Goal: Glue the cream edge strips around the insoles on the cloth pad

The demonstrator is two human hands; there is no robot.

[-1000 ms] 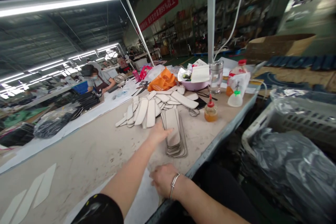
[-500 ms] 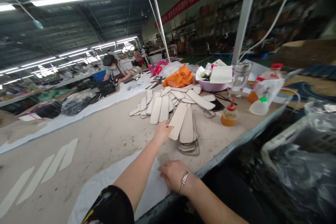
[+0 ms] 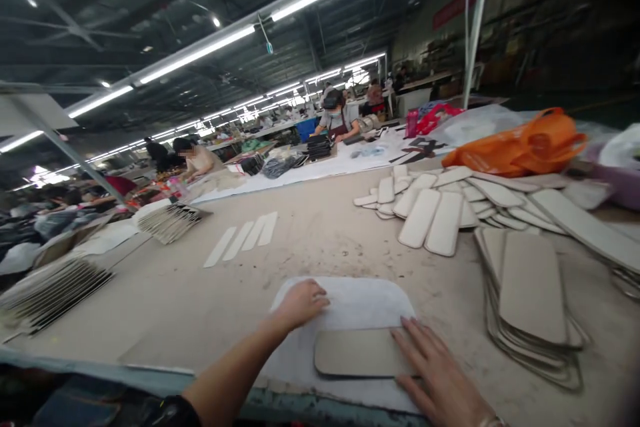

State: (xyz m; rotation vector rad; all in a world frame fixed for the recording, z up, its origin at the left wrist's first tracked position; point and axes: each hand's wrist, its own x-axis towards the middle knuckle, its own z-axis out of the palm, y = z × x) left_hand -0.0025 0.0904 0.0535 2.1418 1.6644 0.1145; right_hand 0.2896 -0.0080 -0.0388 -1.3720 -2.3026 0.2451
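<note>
A beige rounded panel (image 3: 357, 352) lies crosswise on a white sheet (image 3: 370, 297) at the near edge of the table. My right hand (image 3: 443, 373) rests over the panel's right end, its fingers spread. Just beyond the panel's upper left corner, my left hand (image 3: 303, 303) is over the sheet with its fingers apart and nothing in them. To the right is a stack of similar panels (image 3: 533, 287). Behind that stack, a loose heap of pale panels (image 3: 443, 220) spreads across the table.
Several pale strips (image 3: 243, 240) lie in a row at mid-table. Bundles of layered pieces (image 3: 55, 293) stand at the left. An orange bag (image 3: 520, 147) sits behind the heap, beside a purple basin (image 3: 620, 180). Across the table, a co-worker (image 3: 337, 117) sits by dark stacked pieces.
The view has swung left. My left hand has left the stack and come back to the sheet, where a panel now lies. My right hand has opened out onto that panel's end.
</note>
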